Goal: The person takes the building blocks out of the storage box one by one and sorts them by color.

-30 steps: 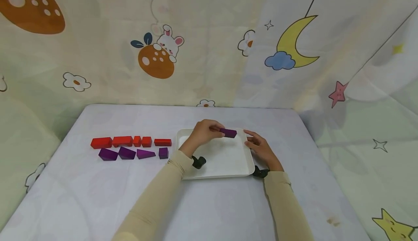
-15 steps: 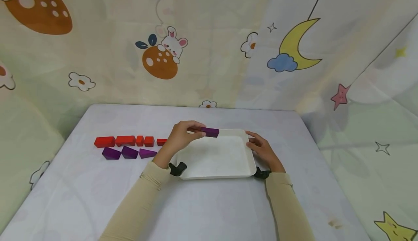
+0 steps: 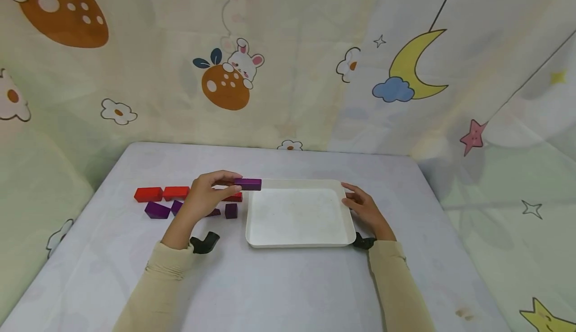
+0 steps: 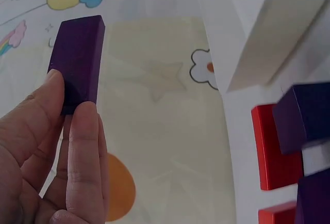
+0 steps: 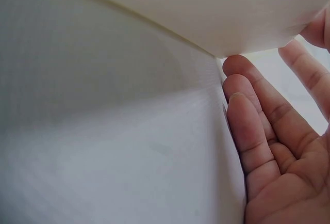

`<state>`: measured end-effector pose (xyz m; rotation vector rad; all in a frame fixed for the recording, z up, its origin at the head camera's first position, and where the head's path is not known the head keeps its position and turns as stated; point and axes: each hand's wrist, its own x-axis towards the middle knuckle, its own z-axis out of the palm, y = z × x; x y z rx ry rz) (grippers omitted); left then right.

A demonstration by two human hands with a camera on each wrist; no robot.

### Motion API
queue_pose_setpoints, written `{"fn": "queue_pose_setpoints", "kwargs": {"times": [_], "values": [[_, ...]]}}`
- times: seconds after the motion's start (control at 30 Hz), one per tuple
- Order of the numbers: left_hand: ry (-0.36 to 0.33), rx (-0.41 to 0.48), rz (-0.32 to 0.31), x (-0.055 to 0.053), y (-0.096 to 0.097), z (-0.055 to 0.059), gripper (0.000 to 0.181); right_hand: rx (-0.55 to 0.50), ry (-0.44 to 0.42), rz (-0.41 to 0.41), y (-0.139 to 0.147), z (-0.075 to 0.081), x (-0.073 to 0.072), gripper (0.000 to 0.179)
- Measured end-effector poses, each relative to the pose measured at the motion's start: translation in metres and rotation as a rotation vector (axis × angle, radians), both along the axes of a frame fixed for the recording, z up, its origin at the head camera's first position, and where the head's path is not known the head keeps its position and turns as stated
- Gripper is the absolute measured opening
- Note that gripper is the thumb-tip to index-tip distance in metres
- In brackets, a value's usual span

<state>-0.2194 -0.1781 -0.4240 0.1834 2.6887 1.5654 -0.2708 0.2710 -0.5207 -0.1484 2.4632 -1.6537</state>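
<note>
My left hand [image 3: 204,197] pinches a purple rectangular block [image 3: 248,184] between thumb and fingers. In the head view the block overlaps the far left corner of a shallow white tray [image 3: 300,244]. The left wrist view shows this purple block [image 4: 80,59] pointing away from the fingertips. Behind and below the hand lie two rows of blocks, red ones [image 3: 148,194] farther back and purple ones [image 3: 157,210] nearer, partly hidden by the hand. At the tray's right side my right hand [image 3: 366,211] rests with nearly straight fingers [image 5: 247,121] against the outer edge.
A small purple block [image 3: 231,211] stands just left of the tray, with a flat red block [image 3: 233,197] behind it. White cloth covers the table [image 3: 288,292]. A printed curtain [image 3: 297,72] hangs behind the table's far edge.
My left hand has carried the purple block leftward from over the tray to its far left corner, in front of the block rows. The right hand stays at the tray's right edge.
</note>
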Motion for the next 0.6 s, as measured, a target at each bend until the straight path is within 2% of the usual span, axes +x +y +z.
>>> {"fn": "queue_pose_setpoints", "kwargs": {"times": [0.1, 0.43, 0.6], "values": [[0.0, 0.001, 0.008, 0.006, -0.015, 0.001, 0.038, 0.002, -0.005, -0.004, 0.001, 0.001, 0.002, 0.06], [0.01, -0.076, 0.057, 0.024, -0.065, 0.006, 0.042, -0.001, -0.009, -0.006, 0.002, 0.001, 0.002, 0.061], [0.054, -0.118, 0.087, 0.031, -0.093, 0.002, 0.042, 0.0, -0.002, 0.001, 0.001, 0.0, 0.0, 0.06]]}}
